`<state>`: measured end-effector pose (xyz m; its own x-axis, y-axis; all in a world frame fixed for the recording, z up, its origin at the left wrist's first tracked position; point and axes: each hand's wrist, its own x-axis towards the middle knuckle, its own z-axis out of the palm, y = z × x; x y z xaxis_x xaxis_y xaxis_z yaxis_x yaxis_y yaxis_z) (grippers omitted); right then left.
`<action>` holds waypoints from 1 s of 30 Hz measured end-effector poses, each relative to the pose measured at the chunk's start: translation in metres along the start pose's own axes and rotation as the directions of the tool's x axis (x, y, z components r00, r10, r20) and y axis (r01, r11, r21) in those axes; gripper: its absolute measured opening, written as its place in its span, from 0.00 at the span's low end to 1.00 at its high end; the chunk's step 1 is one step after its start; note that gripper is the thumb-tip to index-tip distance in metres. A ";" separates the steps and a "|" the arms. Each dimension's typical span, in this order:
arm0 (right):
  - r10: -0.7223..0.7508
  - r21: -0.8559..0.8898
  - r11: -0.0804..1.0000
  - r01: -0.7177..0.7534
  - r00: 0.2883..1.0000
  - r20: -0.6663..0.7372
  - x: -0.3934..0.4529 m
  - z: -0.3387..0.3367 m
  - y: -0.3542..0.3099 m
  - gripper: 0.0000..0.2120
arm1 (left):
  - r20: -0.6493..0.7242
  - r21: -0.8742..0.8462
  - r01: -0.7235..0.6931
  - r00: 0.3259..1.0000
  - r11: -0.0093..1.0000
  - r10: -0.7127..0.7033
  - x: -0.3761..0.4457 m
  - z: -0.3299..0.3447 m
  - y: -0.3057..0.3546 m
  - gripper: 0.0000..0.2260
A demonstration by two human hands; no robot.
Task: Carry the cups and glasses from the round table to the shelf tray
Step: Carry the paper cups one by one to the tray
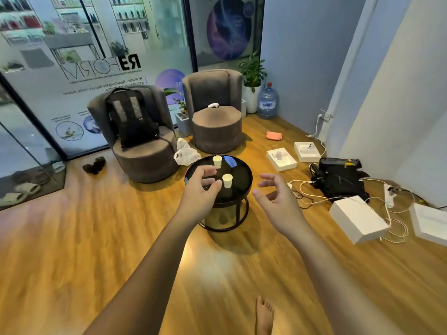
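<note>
A small round black table (pixel 242 175) stands on the wooden floor ahead of me. Two white paper cups stand upright on its glossy top: one cup (pixel 217 161) near the far edge, another cup (pixel 227 180) near the middle. My left hand (pixel 199 188) hovers over the table's left side, fingers apart and curled, empty, its fingertips just left of the nearer cup. My right hand (pixel 278 201) is held out to the right of the table, open and empty. No shelf or tray is in view.
Two grey round armchairs (pixel 217 122) stand behind the table, one with a black backpack (pixel 131 117). A white plastic bag (pixel 185 152) lies between them. White boxes (pixel 358 218), cables and a black bag (pixel 338 177) litter the floor at right. My bare foot (pixel 264 315) shows below.
</note>
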<state>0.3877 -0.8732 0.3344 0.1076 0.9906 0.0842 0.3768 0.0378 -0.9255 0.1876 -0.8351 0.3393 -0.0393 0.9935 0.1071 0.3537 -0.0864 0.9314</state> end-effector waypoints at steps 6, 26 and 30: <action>0.048 -0.089 0.995 -0.035 0.989 0.142 0.140 -0.001 0.024 0.20 | 0.007 0.082 0.137 0.990 0.987 -0.138 0.118 0.041 -0.025 0.16; 0.404 -0.457 0.857 -0.237 0.861 0.309 0.516 0.185 0.239 0.31 | 0.263 0.434 0.367 0.822 0.823 -0.505 0.473 0.128 -0.316 0.26; 0.477 -0.556 0.793 -0.250 0.822 0.311 0.558 0.231 0.297 0.34 | 0.326 0.515 0.368 0.751 0.774 -0.574 0.517 0.148 -0.386 0.31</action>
<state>0.3473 -0.2788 0.0219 -0.0179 0.8730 -0.4875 0.7832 -0.2909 -0.5496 0.1692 -0.2774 -0.0164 0.0720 0.8204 -0.5673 0.7410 0.3367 0.5809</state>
